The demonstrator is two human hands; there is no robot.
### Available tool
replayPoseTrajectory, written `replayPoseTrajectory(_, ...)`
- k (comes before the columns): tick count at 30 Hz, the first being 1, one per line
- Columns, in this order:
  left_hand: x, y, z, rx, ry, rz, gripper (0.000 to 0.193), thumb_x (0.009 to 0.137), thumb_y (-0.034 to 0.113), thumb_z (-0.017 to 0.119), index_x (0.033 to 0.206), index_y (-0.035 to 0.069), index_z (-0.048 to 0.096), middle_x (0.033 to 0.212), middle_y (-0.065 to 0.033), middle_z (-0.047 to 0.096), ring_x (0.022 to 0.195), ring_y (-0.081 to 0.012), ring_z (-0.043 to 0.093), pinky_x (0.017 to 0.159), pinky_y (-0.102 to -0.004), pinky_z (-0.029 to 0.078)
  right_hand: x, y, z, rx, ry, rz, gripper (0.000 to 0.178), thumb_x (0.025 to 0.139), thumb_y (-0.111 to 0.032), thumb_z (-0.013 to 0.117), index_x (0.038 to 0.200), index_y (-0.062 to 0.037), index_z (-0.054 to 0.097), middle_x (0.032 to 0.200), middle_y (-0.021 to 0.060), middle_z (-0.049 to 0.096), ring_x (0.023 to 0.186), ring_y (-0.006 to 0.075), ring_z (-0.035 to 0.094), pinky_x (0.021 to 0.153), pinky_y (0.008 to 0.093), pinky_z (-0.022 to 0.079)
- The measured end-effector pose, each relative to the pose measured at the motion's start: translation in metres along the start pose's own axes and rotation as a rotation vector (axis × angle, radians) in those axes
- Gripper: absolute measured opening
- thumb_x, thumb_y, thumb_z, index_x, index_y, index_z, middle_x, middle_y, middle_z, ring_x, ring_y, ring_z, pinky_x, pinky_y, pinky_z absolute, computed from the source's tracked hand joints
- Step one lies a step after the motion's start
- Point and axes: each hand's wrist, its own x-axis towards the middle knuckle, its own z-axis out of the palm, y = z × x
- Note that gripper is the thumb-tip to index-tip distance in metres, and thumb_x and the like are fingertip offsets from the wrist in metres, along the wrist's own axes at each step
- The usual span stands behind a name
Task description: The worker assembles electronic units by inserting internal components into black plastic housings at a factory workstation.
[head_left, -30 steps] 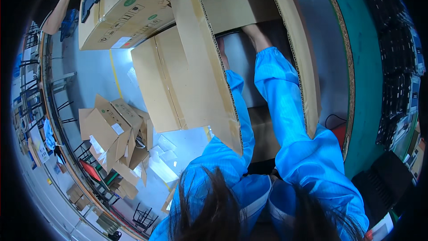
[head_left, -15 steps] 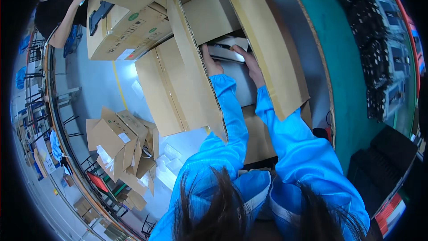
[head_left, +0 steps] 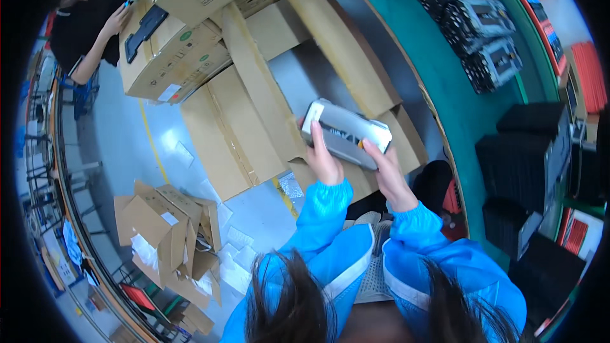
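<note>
- Boxy unit [head_left: 348,128]: oblong, grey, whitish at both ends, with dark markings midway.
- Pose: slanted, right end nearer the wearer.
- Place: gripped between left hand [head_left: 326,166] and right hand [head_left: 393,181], above the open carton [head_left: 346,51].

A factory workshop is showing: metal-framed parts [head_left: 492,19] are crowding a green tabletop [head_left: 454,111] at two o'clock; cartons [head_left: 181,216] are lying heaped at eight beside a yellow floor line [head_left: 151,143].

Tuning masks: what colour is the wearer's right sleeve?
Right sleeve: bright blue, seen best in the head view.
</note>
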Motion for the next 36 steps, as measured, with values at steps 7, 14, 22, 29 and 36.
replayPoseTrajectory(7,-0.129,0.012,-0.002,0.249,-0.254,-0.135,0.035,0.097,0.011,0.057,0.127,0.007,0.041,0.131,-0.0138,0.049,0.117,-0.0256,0.051,0.099,-0.0418,0.045,-0.144,-0.019,-0.069,0.19,0.267,0.046,0.054,0.086,-0.032,0.073,0.127,-0.0042,0.052,0.108,0.0066,0.062,0.105,0.0171,0.058,0.085,0.0313,0.05)
replayPoseTrajectory(14,-0.221,0.028,0.032,0.186,-1.016,0.066,0.049,0.086,0.04,0.07,0.111,0.011,0.04,0.139,-0.0226,0.039,0.124,-0.0351,0.045,0.1,-0.0474,0.046,-0.263,0.002,-0.095,0.321,0.47,-0.324,0.071,0.077,-0.031,0.082,0.133,-0.0026,0.048,0.116,0.0095,0.062,0.107,0.0181,0.059,0.092,0.0332,0.049)
replayPoseTrajectory(22,-0.324,0.033,0.027,0.154,-1.546,-0.171,0.054,0.082,0.042,0.075,0.106,0.01,0.039,0.143,-0.0237,0.034,0.127,-0.0372,0.042,0.102,-0.0471,0.044,-0.329,0.055,-0.078,0.835,0.88,-0.924,0.063,0.079,-0.028,0.081,0.129,-0.0064,0.049,0.116,0.008,0.063,0.105,0.0173,0.061,0.091,0.0347,0.05)
replayPoseTrajectory(29,-0.401,0.014,0.003,0.076,-2.071,-0.494,0.066,0.084,0.041,0.073,0.127,0.004,0.04,0.145,-0.0217,0.034,0.129,-0.0361,0.041,0.107,-0.0452,0.038,-0.409,0.118,-0.105,0.961,1.042,-1.138,0.052,0.085,-0.036,0.073,0.124,-0.0078,0.054,0.112,0.008,0.064,0.103,0.0229,0.063,0.077,0.0391,0.055)
replayPoseTrajectory(36,-0.428,-0.011,-0.019,0.144,-2.069,-0.774,0.051,0.096,0.027,0.056,0.135,-0.002,0.041,0.134,-0.0178,0.049,0.121,-0.0278,0.052,0.103,-0.0396,0.042,-0.467,0.166,-0.164,1.169,1.044,-1.394,0.05,0.092,-0.046,0.061,0.129,-0.0127,0.055,0.121,0.01,0.063,0.114,0.0293,0.059,0.066,0.0307,0.057)
